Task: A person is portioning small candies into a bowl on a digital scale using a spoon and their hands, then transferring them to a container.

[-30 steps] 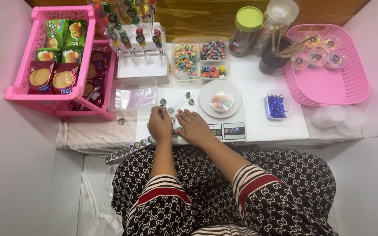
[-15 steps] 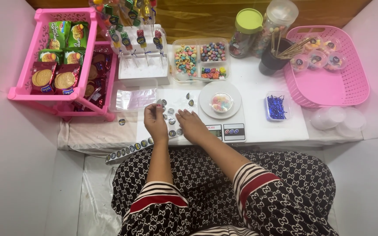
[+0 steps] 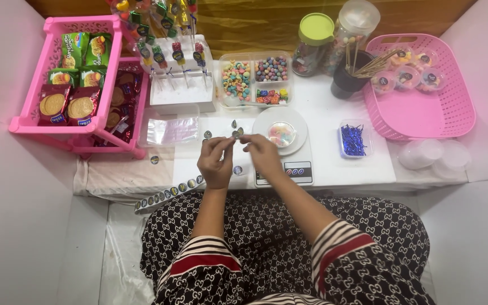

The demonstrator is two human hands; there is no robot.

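- Pinching a small round sticker (image 3: 237, 134) between both my hands: left hand (image 3: 216, 161) and right hand (image 3: 262, 153) have fingertips closed on it.
- Just beyond the grip sits a white dish of candy (image 3: 281, 133) on a small scale (image 3: 289, 169).
- Below my left hand, a sticker strip (image 3: 168, 193) hangs off the table edge.

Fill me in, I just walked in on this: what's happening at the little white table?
A seated person holds both hands together above the table: the left hand and right hand pinch a small round sticker between them. More stickers lie on the table, and a sticker strip hangs over its front edge. Just right sits a small scale carrying a dish of candies.
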